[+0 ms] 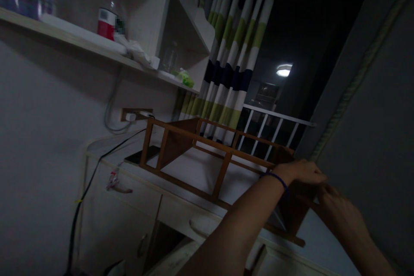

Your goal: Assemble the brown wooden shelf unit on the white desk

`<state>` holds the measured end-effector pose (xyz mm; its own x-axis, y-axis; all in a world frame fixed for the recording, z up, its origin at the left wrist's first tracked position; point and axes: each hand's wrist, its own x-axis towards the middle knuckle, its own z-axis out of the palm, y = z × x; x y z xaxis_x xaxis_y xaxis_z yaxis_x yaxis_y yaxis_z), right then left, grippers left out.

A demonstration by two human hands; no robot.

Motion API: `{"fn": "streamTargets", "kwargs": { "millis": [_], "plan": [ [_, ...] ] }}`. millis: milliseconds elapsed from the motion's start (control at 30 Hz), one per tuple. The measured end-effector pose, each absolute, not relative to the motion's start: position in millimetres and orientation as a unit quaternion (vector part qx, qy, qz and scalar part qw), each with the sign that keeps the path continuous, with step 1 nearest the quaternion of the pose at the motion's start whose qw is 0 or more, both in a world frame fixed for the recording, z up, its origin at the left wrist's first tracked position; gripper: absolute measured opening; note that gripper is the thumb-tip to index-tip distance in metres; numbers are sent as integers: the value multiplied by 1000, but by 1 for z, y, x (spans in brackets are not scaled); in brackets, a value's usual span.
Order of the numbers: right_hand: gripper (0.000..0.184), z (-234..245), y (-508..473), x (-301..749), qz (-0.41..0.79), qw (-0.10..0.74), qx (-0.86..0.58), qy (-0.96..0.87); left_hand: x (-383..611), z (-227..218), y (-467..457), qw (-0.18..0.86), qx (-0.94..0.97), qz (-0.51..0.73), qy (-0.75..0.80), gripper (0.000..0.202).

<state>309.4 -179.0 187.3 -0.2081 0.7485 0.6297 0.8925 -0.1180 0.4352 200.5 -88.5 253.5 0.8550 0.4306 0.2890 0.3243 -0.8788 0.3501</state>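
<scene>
A brown wooden rack [223, 168] with slatted sides and solid end panels lies on its side on the white countertop [200, 168]. My left hand [302, 173], with a dark blue cord around its wrist, reaches over the rack's right end, fingers bent down at its upper edge. Close against it, my right hand [339, 209] curls its fingers on the outer side of the same end. Both hands look closed on the rack there. Dim light and the hands themselves hide the fingertips, so anything small between them is hidden.
A dark flat device [142, 155] lies by the rack's left end, near a black cable [93, 177] and wall sockets [136, 115]. Above hangs a white shelf [80, 36] with a red-capped bottle [111, 13]. Striped curtains [229, 56] and a railing [274, 120] stand behind.
</scene>
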Motion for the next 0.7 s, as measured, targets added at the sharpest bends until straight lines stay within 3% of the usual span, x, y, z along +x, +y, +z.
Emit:
{"fn": "streamTargets", "kwargs": {
  "millis": [200,700],
  "plan": [
    [19,191,-178,312,-403,78,-607,-680,202,253,-87,132,953,179,203,42],
    [34,217,-178,308,-304,104,-672,-668,196,260,-91,117,955,175,207,45]
  ]
}}
